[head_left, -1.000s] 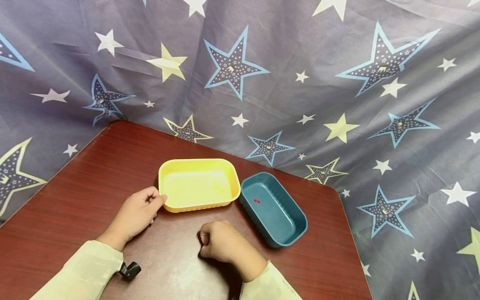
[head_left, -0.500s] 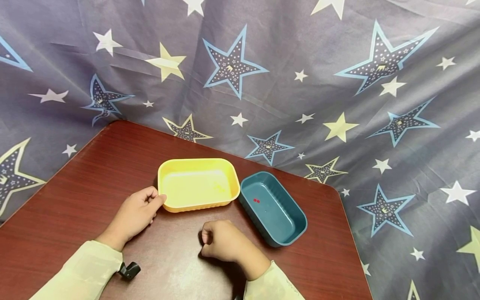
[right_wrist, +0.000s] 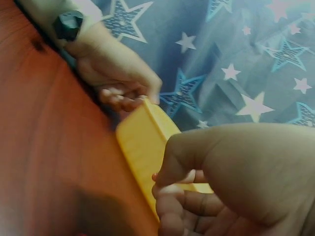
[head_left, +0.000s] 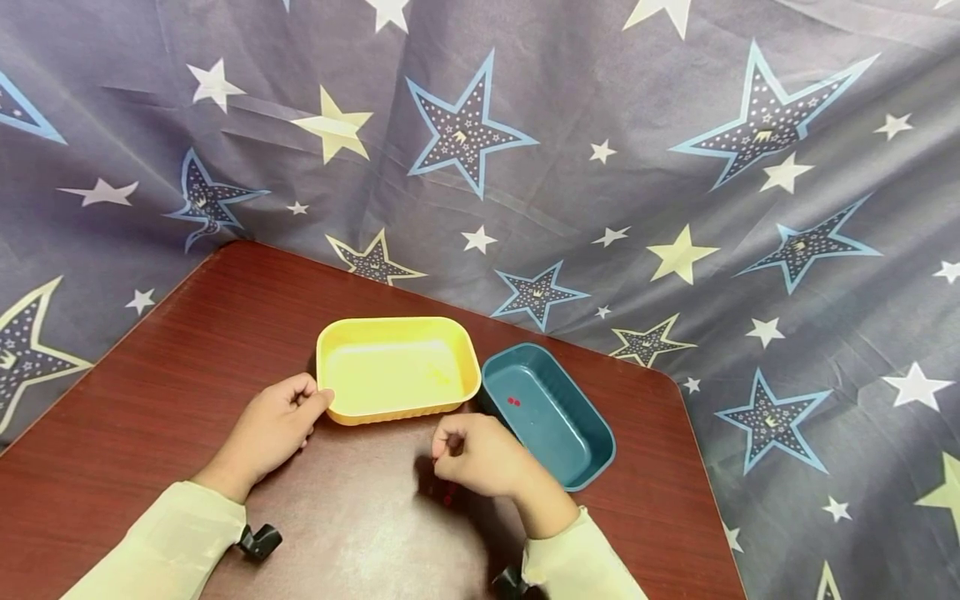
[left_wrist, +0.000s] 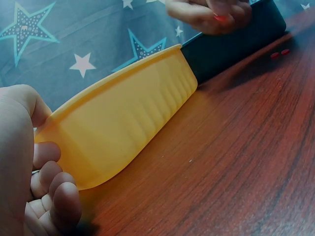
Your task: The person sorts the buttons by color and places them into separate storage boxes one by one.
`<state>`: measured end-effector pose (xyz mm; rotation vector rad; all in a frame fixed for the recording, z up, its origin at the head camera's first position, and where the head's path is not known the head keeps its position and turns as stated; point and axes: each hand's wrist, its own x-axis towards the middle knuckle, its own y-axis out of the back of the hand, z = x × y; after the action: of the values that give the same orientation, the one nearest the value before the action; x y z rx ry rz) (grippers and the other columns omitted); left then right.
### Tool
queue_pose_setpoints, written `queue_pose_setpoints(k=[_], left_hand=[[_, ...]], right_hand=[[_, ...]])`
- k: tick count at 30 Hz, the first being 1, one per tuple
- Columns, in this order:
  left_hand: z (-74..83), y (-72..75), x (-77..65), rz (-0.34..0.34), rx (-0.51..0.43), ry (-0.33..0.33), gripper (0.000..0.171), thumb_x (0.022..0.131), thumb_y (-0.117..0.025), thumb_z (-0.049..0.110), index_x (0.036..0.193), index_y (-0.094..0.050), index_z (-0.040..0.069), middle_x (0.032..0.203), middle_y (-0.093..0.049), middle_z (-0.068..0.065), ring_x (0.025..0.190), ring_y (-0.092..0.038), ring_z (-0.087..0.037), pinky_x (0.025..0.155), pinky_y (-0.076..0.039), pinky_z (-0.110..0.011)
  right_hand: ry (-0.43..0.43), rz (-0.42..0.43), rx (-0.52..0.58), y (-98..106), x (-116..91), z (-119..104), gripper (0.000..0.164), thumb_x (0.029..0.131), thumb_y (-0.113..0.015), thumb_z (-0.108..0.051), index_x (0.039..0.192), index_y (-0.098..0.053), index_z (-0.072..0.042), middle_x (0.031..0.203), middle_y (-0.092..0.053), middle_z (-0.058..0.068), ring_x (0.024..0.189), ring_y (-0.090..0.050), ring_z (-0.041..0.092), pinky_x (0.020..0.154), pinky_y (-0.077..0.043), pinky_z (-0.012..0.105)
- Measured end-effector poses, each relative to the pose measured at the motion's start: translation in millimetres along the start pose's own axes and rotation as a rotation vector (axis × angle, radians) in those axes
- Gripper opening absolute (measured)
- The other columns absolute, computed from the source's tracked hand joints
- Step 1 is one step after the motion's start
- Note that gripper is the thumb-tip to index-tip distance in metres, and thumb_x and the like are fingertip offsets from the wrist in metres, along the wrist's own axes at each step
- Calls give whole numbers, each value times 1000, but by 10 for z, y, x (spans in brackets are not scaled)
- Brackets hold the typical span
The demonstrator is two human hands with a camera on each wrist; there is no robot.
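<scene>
My left hand (head_left: 273,421) pinches the near-left rim of a yellow plastic box (head_left: 397,412), thumb on the rim. The left wrist view shows its other fingers curled beside the box's outer wall. My right hand (head_left: 487,454) is raised above the table, in front of the teal plastic box (head_left: 581,475). Between its thumb and forefinger it pinches a small red bead (left_wrist: 221,18), whose tip also shows in the right wrist view. On the table under that hand lie two more red beads (left_wrist: 274,55). Two red dots, bead-like, lie inside the teal box.
The boxes stand nearly touching on a reddish-brown wooden table (head_left: 225,350). Small yellow bits (head_left: 438,375) lie in the yellow box. A star-patterned cloth (head_left: 570,217) hangs behind the table. A black wrist device (head_left: 259,542) is on the left sleeve.
My right hand has lifted and moved right and away from me, toward the teal box, uncovering red beads on the table. The left hand and both boxes have stayed in place.
</scene>
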<state>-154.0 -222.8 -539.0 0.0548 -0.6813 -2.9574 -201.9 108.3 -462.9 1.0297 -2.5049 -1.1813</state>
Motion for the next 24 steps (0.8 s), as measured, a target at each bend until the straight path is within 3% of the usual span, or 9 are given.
queue_pose_setpoints(k=[6,13,17,24], left_hand=[[0,0,2,-2,4,3,44,114,-64,51,92,-56,14,63,-60,-3,54,-60,-20,52,-48,-33],[20,3,-7,-7,-1,6,45,114,-63,52,92,-56,13,63,-60,-3,55,-60,-20,52,-48,-33],[22,2,-10,-3,7,10,44,114,-64,51,93,-56,14,64,-60,-3,55,-60,-21,52,-48,-33],[21,1,-4,-1,9,9,44,114,-64,51,92,-56,14,64,-60,-4,55,-60,-21,53,-48,-33]], right_hand=[[-6,44,105,394,-34,80,9,92,-72,-7,94,-77,-14,81,-71,-4,73,-64,12,66,-53,24],[-133,110,228,802,2,298,10,101,-68,-4,99,-76,-8,79,-68,3,71,-64,20,67,-59,30],[-198,135,290,966,61,503,11,103,-64,-2,101,-75,-3,81,-69,9,74,-65,20,70,-60,31],[-329,138,290,1126,173,851,14,105,-65,-5,108,-74,5,85,-69,13,74,-64,18,70,-59,30]])
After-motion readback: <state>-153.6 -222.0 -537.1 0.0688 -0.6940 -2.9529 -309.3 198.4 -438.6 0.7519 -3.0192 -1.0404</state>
